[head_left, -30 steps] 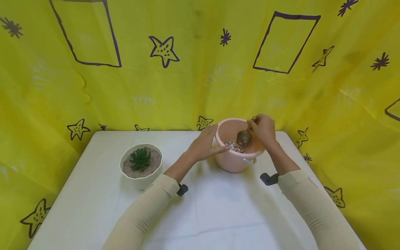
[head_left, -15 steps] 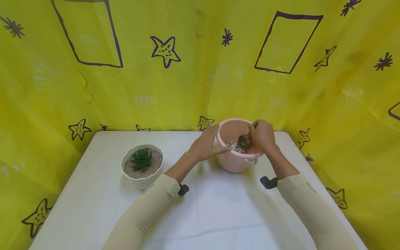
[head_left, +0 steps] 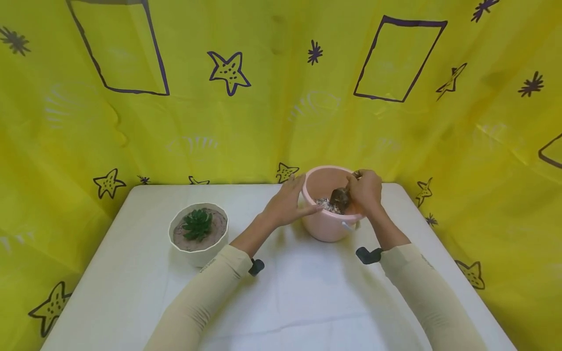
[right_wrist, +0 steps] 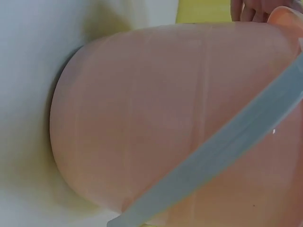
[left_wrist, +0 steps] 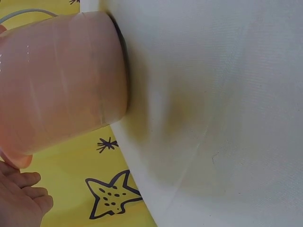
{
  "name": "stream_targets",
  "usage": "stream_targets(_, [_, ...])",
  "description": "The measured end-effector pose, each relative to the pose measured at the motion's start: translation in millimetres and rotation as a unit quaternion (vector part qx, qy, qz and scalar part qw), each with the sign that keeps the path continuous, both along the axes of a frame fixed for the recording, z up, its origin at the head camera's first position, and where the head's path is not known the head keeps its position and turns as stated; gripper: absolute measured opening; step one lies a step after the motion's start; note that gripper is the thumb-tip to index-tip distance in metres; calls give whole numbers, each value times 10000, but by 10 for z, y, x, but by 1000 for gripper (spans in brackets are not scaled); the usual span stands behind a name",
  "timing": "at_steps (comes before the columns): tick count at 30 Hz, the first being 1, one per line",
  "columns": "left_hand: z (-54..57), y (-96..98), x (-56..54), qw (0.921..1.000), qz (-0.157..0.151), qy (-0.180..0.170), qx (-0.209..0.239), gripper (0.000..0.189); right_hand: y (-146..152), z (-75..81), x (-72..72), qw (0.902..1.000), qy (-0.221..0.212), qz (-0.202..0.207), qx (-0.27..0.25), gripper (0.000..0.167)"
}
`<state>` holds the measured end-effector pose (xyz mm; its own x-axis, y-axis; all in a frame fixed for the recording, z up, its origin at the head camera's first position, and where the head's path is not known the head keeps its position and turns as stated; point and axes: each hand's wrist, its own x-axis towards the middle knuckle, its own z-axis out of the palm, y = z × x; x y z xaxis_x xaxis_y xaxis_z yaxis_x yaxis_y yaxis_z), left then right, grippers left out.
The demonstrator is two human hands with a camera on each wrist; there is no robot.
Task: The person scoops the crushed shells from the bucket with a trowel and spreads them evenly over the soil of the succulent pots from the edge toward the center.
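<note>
Seemingly draped table [head_left: 316,297] bears bucket [head_left: 324,229], potted succulent [head_left: 197,225].

Bucket [head_left: 327,230]: pink moulded plastic, smooth, small glossy highlights near the rim, faint bands down the wall. Bucket handle [right_wrist: 213,149]: pale grey, smooth, dull, looks like plastic. Gravel [head_left: 326,203] inside: rough, coarse, speckled. Scoop [head_left: 340,197]: brown, slight shine — material unclear. Planter [head_left: 195,258]: white, smooth, faceted, low sheen; ceramic or plastic, can't tell. Soil [head_left: 216,230]: matt. Succulent [head_left: 197,224]: leaves mostly dull. Tablecloth [left_wrist: 227,118]: matt white fabric, fine weave, creased. Curtain [head_left: 272,122]: thin sheeting, soft folds, faint sheen. Sleeves [head_left: 202,292]: matt cloth, wrinkled.
</note>
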<state>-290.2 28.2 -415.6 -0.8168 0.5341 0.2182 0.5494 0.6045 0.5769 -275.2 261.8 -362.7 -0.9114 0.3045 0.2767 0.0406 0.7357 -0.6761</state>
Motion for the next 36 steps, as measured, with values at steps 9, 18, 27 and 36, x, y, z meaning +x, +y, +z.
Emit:
stream_targets(9, [-11,-11,-4,9999,25,-143,12,110,-16,23,-29,9994,-277,-106,-180,25])
stream_targets(18, [-5,-17,-17,9997,-23,-226,29,109,-62,64,-83,9990,-380,-70,-211,29])
stream_targets(27, [-4,-27,-27,9996,-50,-269,111,109,-41,81,-121,9979,-507,-205,-360,29])
stream_targets(36, [4,-14,-17,9992,-97,-318,210,109,-20,75,-118,9959,-548,-323,-638,28])
